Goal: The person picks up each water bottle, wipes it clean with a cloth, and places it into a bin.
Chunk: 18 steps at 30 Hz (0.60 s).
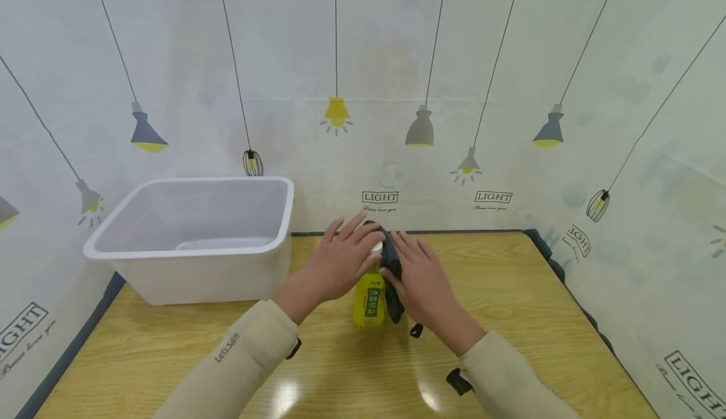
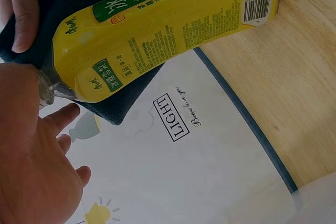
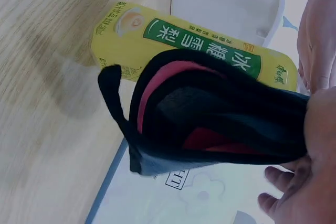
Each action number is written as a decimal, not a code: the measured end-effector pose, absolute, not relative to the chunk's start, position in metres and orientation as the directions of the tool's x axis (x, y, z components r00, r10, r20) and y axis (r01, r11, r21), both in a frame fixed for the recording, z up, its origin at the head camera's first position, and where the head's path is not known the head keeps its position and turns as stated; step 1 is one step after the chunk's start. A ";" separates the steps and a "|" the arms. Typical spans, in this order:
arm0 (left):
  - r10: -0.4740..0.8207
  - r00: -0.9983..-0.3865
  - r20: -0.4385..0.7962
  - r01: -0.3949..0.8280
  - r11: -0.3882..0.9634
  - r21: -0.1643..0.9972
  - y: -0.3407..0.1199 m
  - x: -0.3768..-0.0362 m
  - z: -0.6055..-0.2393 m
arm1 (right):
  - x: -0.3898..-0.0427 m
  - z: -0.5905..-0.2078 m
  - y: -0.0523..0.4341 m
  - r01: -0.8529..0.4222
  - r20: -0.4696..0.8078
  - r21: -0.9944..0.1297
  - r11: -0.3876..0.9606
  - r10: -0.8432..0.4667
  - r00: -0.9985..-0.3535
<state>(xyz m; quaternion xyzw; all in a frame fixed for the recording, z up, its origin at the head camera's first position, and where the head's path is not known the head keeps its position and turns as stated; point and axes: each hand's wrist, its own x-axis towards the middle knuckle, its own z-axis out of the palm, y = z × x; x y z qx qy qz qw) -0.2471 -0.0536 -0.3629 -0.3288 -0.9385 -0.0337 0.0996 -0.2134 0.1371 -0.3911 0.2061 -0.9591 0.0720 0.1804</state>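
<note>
A yellow drink bottle (image 1: 368, 302) with a green label and a white cap is upright in front of me, over the table. My left hand (image 1: 340, 261) holds it at the neck and cap, thumb and forefinger around the top, the other fingers spread. Along the bottle's right side hangs a folded dark blue cloth piece (image 3: 210, 114) with black edging, pink lining and a loop at its lower end. My right hand (image 1: 425, 280) grips this cloth near its top, fingers pointing away from me. In the left wrist view the cloth passes behind the bottle.
A large white tub (image 1: 221, 274) stands at the back left of the wooden table (image 1: 499, 299). Behind the table hangs a pale sheet (image 1: 380, 148) printed with lamps, its dark hem along the table's far edge. Black straps (image 1: 458, 382) hang by the sleeves.
</note>
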 end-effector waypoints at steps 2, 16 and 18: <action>0.611 -0.762 0.213 0.626 0.780 0.001 -0.054 -0.248 -0.363 | -0.213 -0.392 0.136 -0.406 0.372 -0.020 0.914 -0.370 -0.851; 0.611 -0.759 0.225 0.630 0.777 0.017 -0.054 -0.248 -0.364 | -0.209 -0.429 0.145 -0.372 0.230 0.018 0.928 -0.366 -0.902; 0.611 -0.760 0.223 0.630 0.777 0.019 -0.053 -0.248 -0.364 | -0.208 -0.438 0.144 -0.372 0.200 0.004 0.928 -0.365 -0.909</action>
